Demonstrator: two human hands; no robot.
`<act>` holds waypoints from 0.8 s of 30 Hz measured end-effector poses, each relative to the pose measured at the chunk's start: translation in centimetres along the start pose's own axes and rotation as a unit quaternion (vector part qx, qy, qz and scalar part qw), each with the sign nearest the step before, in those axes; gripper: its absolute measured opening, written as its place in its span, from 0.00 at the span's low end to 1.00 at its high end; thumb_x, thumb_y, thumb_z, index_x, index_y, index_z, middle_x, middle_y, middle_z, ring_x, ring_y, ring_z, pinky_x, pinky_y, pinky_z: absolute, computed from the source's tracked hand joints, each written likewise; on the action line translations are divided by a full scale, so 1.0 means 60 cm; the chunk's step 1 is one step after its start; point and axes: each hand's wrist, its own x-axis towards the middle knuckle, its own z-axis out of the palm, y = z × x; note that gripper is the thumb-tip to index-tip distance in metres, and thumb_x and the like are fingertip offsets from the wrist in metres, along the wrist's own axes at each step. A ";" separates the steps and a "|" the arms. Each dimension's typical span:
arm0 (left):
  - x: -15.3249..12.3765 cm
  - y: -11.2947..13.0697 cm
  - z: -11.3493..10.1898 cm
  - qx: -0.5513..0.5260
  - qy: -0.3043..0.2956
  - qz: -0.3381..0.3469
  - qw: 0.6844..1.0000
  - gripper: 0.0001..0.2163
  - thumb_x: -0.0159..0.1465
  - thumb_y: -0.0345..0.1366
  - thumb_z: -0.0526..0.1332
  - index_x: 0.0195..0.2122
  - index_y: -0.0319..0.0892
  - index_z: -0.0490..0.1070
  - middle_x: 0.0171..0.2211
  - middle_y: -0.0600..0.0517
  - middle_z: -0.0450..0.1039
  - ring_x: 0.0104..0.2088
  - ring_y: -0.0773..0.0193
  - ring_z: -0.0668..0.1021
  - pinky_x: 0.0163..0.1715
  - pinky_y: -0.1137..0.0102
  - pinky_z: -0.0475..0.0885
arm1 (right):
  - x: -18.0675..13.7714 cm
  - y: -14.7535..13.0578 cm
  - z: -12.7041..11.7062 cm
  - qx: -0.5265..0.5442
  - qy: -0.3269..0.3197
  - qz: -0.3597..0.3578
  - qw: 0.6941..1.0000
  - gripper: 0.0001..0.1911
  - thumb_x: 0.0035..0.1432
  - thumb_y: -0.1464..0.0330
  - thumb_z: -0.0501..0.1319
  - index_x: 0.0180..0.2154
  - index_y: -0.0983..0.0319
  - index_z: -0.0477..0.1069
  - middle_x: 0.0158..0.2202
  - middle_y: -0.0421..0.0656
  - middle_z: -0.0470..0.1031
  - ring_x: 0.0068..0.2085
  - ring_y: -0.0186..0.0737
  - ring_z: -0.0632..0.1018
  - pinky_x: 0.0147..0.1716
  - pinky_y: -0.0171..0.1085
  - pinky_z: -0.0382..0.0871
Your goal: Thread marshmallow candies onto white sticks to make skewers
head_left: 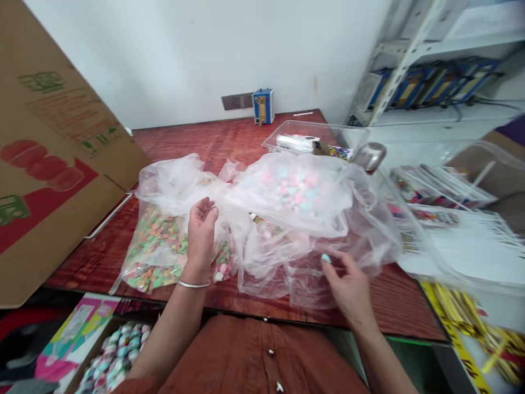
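Observation:
My left hand (pixel 202 227) is raised over the clear bags, palm turned inward and fingers loosely curled, with nothing visible in it. Beneath and left of it lies a clear bag of orange and green candies (pixel 159 238). Between the thumb and fingers of my right hand (pixel 348 284) is a small pale-blue candy (pixel 326 258). That hand hovers by the near edge of a crumpled clear plastic bag (pixel 287 268). Behind it, a milky bag holds pink, white and blue candies (pixel 297 189). A few pink and white pieces (pixel 222 272) show near my left wrist.
A large cardboard box (pixel 61 137) stands at the left. At the back are a clear tray (pixel 279 128), a metal cup (pixel 370 157) and a blue device (pixel 263 106). Packets (pixel 438 186) fill a clear bin at right. Wrapped candies (pixel 117 353) lie in a box below the table edge.

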 end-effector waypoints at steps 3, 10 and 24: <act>-0.036 -0.003 -0.045 0.162 -0.019 0.029 0.986 0.14 0.60 0.41 0.63 0.44 0.41 0.73 0.37 0.49 0.75 0.36 0.63 0.76 0.37 0.70 0.69 | 0.004 -0.009 -0.014 0.185 0.097 0.070 0.975 0.19 0.61 0.60 0.61 0.51 0.62 0.71 0.45 0.48 0.78 0.42 0.42 0.79 0.44 0.43 0.72; -0.124 -0.025 -0.062 0.332 -0.122 0.009 0.935 0.19 0.53 0.41 0.68 0.46 0.43 0.73 0.27 0.55 0.71 0.27 0.62 0.72 0.29 0.70 0.64 | -0.016 -0.130 -0.011 0.240 0.089 -0.038 0.966 0.16 0.58 0.64 0.66 0.49 0.59 0.74 0.47 0.47 0.77 0.44 0.43 0.78 0.48 0.45 0.71; -0.126 -0.041 -0.054 0.261 -0.136 -0.079 0.952 0.09 0.59 0.42 0.63 0.32 0.42 0.70 0.25 0.54 0.73 0.26 0.64 0.72 0.28 0.71 0.63 | 0.032 -0.249 0.126 0.552 -0.194 0.077 0.808 0.09 0.62 0.63 0.64 0.43 0.57 0.75 0.33 0.38 0.79 0.33 0.33 0.78 0.36 0.35 0.73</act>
